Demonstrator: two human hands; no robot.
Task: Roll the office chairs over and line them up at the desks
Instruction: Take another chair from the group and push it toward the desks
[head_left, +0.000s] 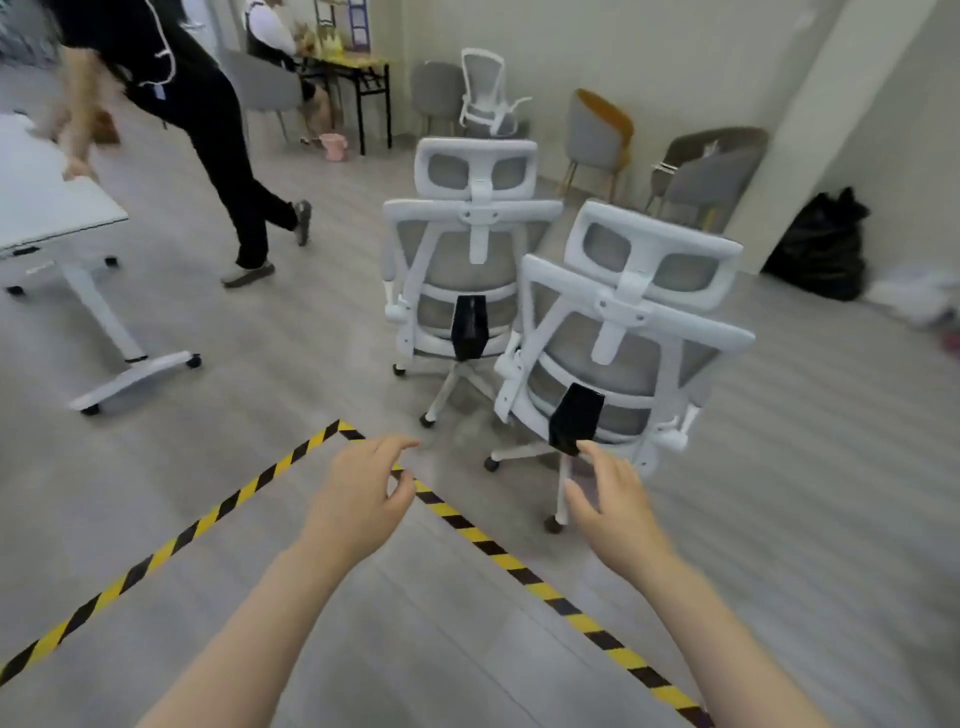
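Note:
Two white-framed office chairs with grey mesh backs stand with their backs to me. The nearer chair is at the right, the farther chair just left behind it, almost touching. A third white chair stands further back. My left hand and my right hand reach forward, fingers apart, holding nothing. The right hand is just below the nearer chair's black back bracket, not touching it. A white desk on castors stands at the left.
A person in black leans on the white desk. Yellow-black tape marks a corner on the floor. Grey side chairs line the far wall, a black bag lies by a pillar, another person sits at a far table.

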